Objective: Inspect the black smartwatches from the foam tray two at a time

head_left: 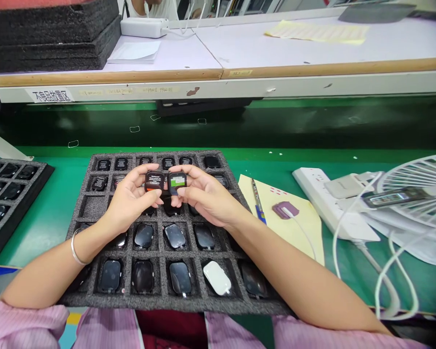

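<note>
My left hand [132, 196] pinches a black smartwatch body [154, 180] whose lit screen shows white text and an orange strip at the bottom. In my right hand [207, 196] is a second black smartwatch body [177, 182], its screen lit with a green band. The two watches are held side by side above a dark grey foam tray [127, 300]. Several watch bodies sit in the tray's square pockets, some with text on their screens, others dark. A white watch body [217, 278] lies tilted in a front pocket. My hands hide some middle pockets.
At the left lies another foam tray [7, 228] with watches. To the right are yellow paper [307, 213] with a pen [257, 201], a purple charger piece [285, 210], a white power strip [334, 208], cables and a fan [421, 184]. Behind runs a raised shelf [240, 53].
</note>
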The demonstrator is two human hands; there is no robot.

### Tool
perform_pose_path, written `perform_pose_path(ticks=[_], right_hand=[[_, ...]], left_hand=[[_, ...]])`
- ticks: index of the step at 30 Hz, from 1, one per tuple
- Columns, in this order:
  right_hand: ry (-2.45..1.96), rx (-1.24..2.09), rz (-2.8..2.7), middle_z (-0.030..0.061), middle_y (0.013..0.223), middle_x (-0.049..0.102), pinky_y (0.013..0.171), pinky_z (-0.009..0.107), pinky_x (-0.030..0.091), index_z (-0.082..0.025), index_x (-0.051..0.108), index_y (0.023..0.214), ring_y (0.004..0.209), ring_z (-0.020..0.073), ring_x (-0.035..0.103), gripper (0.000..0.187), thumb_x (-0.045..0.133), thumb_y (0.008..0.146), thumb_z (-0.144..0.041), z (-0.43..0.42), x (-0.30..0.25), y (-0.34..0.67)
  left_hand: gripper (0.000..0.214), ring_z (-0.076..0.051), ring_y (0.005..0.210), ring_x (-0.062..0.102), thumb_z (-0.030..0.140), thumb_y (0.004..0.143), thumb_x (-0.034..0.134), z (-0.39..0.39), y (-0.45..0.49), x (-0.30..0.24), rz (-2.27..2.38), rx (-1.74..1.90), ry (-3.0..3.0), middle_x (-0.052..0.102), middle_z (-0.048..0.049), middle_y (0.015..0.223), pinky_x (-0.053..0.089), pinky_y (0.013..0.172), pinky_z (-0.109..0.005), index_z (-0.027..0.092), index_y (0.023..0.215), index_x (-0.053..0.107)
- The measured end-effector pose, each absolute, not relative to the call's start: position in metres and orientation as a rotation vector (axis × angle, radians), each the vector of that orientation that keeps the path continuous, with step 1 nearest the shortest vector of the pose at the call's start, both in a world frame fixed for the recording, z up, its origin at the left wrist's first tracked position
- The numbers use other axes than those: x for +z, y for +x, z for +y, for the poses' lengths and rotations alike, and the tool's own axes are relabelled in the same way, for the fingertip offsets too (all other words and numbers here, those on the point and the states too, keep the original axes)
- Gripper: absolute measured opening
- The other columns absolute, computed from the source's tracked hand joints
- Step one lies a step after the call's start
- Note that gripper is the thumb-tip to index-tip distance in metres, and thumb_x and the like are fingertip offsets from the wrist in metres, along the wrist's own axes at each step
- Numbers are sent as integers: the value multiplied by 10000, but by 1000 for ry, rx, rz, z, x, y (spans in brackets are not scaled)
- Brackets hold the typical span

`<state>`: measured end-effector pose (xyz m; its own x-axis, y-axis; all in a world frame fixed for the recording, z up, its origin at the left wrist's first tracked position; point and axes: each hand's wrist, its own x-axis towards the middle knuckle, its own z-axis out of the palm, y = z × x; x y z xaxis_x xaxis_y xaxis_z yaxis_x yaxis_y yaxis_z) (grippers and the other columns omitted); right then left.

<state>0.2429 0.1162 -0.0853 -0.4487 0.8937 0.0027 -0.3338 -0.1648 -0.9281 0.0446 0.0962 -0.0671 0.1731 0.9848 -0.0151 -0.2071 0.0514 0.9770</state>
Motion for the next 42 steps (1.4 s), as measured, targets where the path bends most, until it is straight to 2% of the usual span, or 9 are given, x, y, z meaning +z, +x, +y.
perform_pose_path(ticks=[7,15,21,26,36,42], right_hand=[[-742,1743,-1208,-24,915,714,658,295,553,-226,609,1198,670,141,697,474,782,761,-163,116,-85,244],[-767,1734,-1189,-19,949,723,638,285,543,-232,603,1208,650,129,681,498,815,759,-183,117,-84,244],[-792,1726,-1187,-20,911,722,584,257,504,-219,606,1159,608,111,649,461,864,779,-256,117,-84,244],[-791,1723,-1196,-24,902,721,575,256,497,-220,607,1141,600,107,641,453,876,780,-260,117,-84,244],[-765,1709,-1200,-34,912,716,614,265,509,-219,610,1158,630,112,672,449,778,747,-157,116,-84,244],[-761,1695,-1232,-38,874,696,602,266,504,-215,598,1169,630,114,667,447,744,750,-156,117,-85,243]], left_hand=[[620,-91,618,714,112,658,736,95,45,-65,965,1155,1093,762,-13,996,592,575,-190,156,1261,599],[778,-129,629,749,165,686,739,94,45,-63,977,1124,1055,779,-20,958,630,619,-229,136,1428,509],[548,-160,629,772,233,749,743,93,43,-62,968,1093,1049,765,-6,889,656,623,-254,155,1266,582],[458,-163,619,774,243,782,766,93,43,-63,958,1099,1055,753,10,866,662,616,-258,179,1199,587],[510,-181,639,788,205,711,705,93,42,-60,961,1092,1024,779,-6,912,678,639,-277,178,1211,606],[541,-183,642,788,198,686,690,94,43,-61,965,1089,1016,787,-16,929,680,650,-285,172,1220,606]])
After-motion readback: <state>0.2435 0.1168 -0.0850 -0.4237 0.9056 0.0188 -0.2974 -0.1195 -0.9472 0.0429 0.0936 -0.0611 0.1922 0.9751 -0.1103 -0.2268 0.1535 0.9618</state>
